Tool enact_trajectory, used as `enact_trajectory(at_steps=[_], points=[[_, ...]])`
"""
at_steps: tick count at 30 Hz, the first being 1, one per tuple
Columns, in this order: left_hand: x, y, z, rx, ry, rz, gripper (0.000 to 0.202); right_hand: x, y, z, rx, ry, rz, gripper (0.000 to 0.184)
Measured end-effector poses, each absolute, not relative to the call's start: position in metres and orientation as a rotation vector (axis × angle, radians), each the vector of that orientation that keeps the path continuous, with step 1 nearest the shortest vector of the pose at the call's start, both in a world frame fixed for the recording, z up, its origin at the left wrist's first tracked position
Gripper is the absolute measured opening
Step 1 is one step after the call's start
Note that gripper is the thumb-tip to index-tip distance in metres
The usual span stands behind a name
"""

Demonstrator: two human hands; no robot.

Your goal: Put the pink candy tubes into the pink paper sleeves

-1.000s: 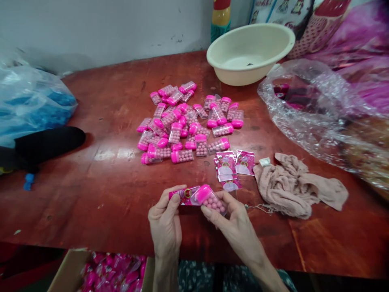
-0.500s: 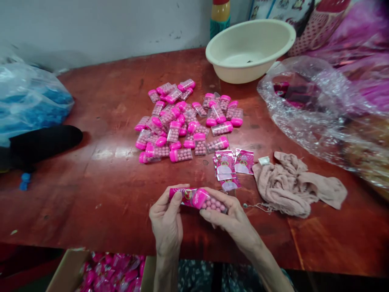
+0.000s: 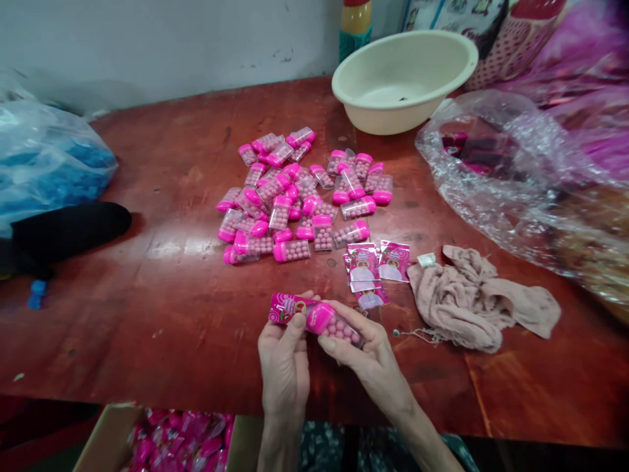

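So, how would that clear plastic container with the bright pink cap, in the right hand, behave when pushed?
Probably stiff: the container shows no obvious denting in the right hand. Perhaps slippery, as its plastic looks smooth. Round pink balls show inside, so they might rattle.

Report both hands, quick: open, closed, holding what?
Left hand: closed, pinching a pink sachet between thumb and fingers.
Right hand: closed, holding a container of pink balls, cap toward the left hand.
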State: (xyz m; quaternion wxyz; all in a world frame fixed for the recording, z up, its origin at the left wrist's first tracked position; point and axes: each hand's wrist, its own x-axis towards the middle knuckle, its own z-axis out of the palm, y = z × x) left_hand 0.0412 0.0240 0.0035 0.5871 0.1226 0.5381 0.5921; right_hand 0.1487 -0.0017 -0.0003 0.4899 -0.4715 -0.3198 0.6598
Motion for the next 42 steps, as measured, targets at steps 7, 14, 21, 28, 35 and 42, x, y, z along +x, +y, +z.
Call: enact_trajectory(at_steps=[7, 14, 21, 28, 35, 42], points=[[0.043, 0.023, 0.002, 0.208, 1.210, 1.207, 0.022, 0.148, -0.003, 0.005, -1.282, -1.022, 1.505, 0.016], [0.045, 0.019, 0.000, 0.166, 1.096, 1.072, 0.039, 0.134, -0.009, 0.006, -1.298, -0.984, 1.449, 0.015], [0.044, 0.016, 0.004, 0.305, 1.109, 1.175, 0.037, 0.132, -0.007, 0.003, -1.107, -0.848, 1.595, 0.013], [0.043, 0.016, -0.001, 0.279, 0.899, 1.085, 0.025, 0.127, -0.012, -0.006, -1.395, -1.152, 1.284, 0.017], [0.030, 0.019, 0.004, 0.523, 0.878, 1.057, 0.028, 0.129, -0.011, 0.000, -1.245, -1.029, 1.516, 0.012], [0.025, 0.017, 0.006, 0.589, 0.825, 1.064, 0.036, 0.135, -0.006, -0.006, -0.900, -0.781, 1.794, 0.026]])
